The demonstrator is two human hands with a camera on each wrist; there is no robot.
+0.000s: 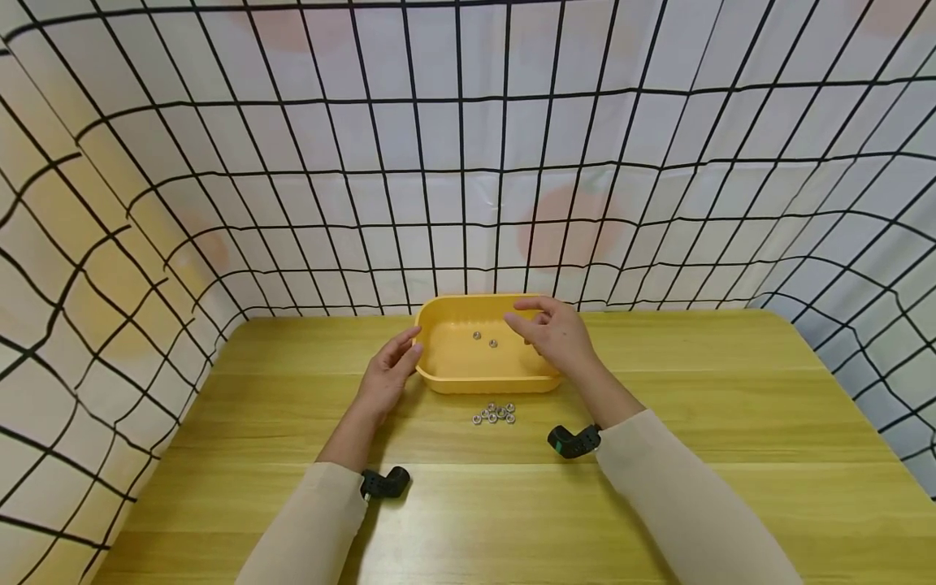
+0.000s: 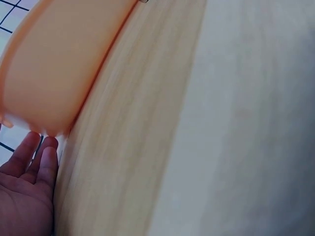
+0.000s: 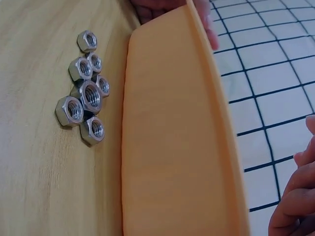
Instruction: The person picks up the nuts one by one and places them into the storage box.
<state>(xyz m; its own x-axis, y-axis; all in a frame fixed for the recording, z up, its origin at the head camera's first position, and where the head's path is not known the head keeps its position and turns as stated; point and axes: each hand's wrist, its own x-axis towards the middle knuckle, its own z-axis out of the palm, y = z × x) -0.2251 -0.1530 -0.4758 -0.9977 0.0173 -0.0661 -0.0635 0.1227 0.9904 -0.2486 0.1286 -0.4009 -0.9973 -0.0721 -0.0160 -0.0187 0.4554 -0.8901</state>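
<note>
1. Inside the shallow yellow plastic tray with rounded corners (image 1: 497,385), two small silver hexagonal metal nuts (image 1: 493,344) lie slightly apart on the floor, near its middle.
2. Just in front of the tray, seven more silver hexagonal metal nuts (image 1: 501,413) sit on the tabletop in a loose cluster, several touching.
3. As a judgement, the work looks partway along: the nuts are split between tray and tabletop, with the smaller share inside. Which way they are travelling, these views do not settle.
4. At the tray's left end, the left hand (image 1: 383,378) has its fingers loosely extended, fingertips against the outer wall; no nut shows in it.
5. Over the tray's right end, the right hand (image 1: 561,335) keeps thumb and forefinger modestly apart, with nothing visible between them; whether its palm hides anything, I cannot tell.
6. Beneath everything spreads a yellowish-brown wooden table with plank-like bands (image 1: 695,390); the tray stands near its far edge.
7. Around the table rises a black wire-like grid (image 1: 461,101), backed by a white sheet with blurred orange and yellow patches (image 1: 439,134). Whatever lies beyond the sheet is hidden.
</note>
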